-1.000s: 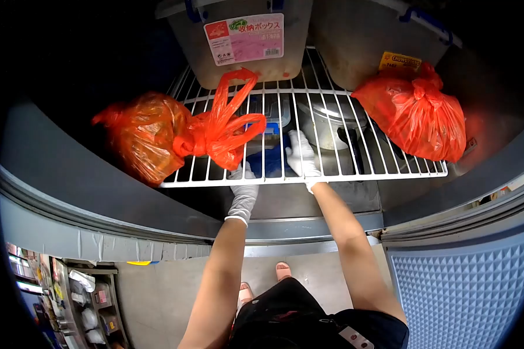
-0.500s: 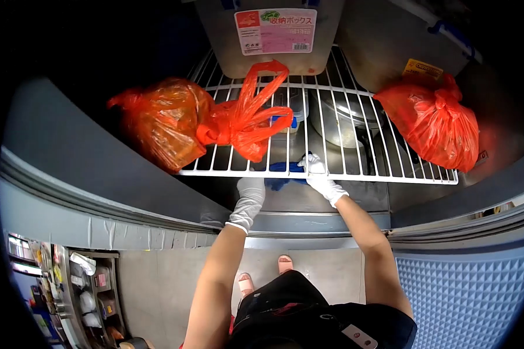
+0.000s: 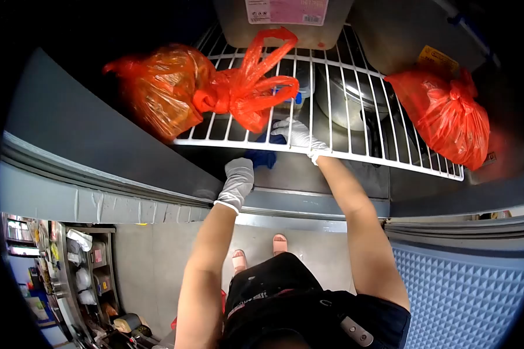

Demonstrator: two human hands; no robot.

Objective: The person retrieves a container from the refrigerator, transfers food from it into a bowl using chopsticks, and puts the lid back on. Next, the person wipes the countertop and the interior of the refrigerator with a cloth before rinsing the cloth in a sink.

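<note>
Both my hands wear white gloves and reach in below a white wire shelf. My right hand is under the shelf bars, its fingers closed over the upper part of a crumpled dark blue cloth on the metal floor of the cabinet. My left hand is at the cloth's left edge, in front of the shelf rim. Its fingers are turned away and hidden, so its grip does not show. Behind my right hand, under the shelf, stand a lidded metal pot and a clear container with blue clips.
Knotted red plastic bags lie on the shelf, one on the left and one on the right. A labelled plastic storage box stands behind them. The cabinet's front sill runs below my forearms. A blue studded panel is at right.
My right hand has moved left and deeper under the shelf, with the cloth shifting left beside my left hand. The whole view has tilted, so the shelf appears higher.
</note>
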